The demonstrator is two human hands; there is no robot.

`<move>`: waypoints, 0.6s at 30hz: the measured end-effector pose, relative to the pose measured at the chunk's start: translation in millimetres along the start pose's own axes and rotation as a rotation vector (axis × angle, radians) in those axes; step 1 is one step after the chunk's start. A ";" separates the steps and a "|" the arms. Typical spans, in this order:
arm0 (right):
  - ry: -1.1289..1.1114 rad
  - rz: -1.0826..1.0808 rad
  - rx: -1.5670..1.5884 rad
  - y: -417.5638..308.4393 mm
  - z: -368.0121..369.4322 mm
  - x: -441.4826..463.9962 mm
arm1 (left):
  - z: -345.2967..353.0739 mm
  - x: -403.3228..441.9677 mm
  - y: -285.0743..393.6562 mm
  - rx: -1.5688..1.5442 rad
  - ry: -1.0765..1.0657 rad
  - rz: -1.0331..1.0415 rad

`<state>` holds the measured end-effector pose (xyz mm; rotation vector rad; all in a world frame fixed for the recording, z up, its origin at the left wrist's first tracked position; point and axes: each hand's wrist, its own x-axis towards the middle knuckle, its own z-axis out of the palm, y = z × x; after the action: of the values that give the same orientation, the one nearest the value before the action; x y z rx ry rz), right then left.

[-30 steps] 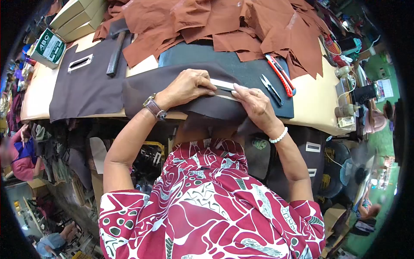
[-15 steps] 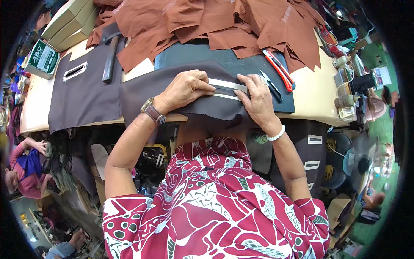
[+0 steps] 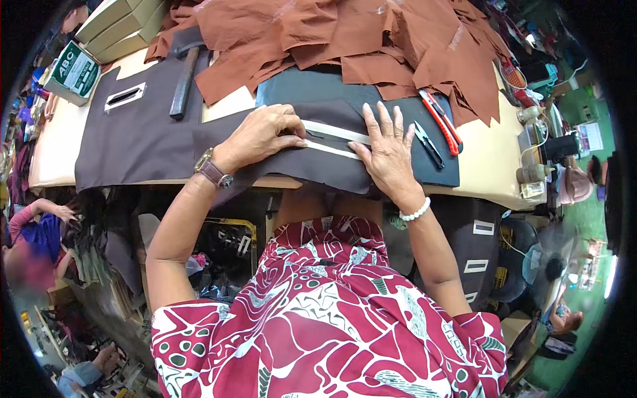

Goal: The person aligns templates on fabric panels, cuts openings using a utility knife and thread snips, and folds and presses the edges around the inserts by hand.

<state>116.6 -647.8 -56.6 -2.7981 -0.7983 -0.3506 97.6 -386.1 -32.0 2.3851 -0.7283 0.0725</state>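
A dark brown leather-like piece (image 3: 292,167) lies across the dark green board, two white strips (image 3: 335,131) edging a long slot in it. At the slot's left end, my left hand (image 3: 262,136) is closed, thumb and fingertips pinching the piece. My right hand (image 3: 389,156) lies flat on the slot's right end, its fingers spread and its thumb touching the strips. What lies under the palms is hidden. Just right of that hand are black-handled snips (image 3: 430,146) and a red utility knife (image 3: 440,122).
A hammer (image 3: 183,86) rests on another dark piece (image 3: 142,149) with a white-framed slot (image 3: 125,97). Reddish-brown sheets (image 3: 298,30) cover the table's back. A green-and-white ABC tin (image 3: 73,73) stands at left, near stacked boxes (image 3: 123,30). Other people are at both sides.
My right hand has opened from gripping the strip's end to lying flat with spread fingers. My left hand has shifted left along the slot, still pinching. The view has shifted slightly.
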 end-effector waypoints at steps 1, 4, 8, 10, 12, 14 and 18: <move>0.007 -0.011 -0.005 -2.6 0.5 1.5 | 0.5 -1.3 -0.7 -0.024 0.010 -0.002; 0.021 -0.042 -0.007 -17.1 5.8 10.3 | 4.2 -5.6 -1.8 -0.050 0.074 -0.013; 0.035 -0.089 0.040 -37.2 19.1 25.8 | 11.1 -11.6 -2.9 0.038 0.207 -0.049; 0.051 -0.112 0.045 -45.6 23.8 31.1 | 13.9 -13.9 -2.3 0.065 0.265 -0.050; 0.050 -0.129 0.054 -52.5 27.4 35.6 | 15.7 -15.4 -0.9 0.094 0.306 -0.048; 0.035 -0.157 0.055 -59.3 28.5 39.2 | 18.4 -17.5 -0.9 0.125 0.350 -0.030; -0.049 -0.153 0.171 -48.2 15.0 48.7 | 18.0 -22.2 6.0 0.185 0.389 -0.030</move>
<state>133.3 -580.0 -50.5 -2.6032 -1.0067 -0.2269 73.5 -389.8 -48.0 2.4474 -0.5178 0.5958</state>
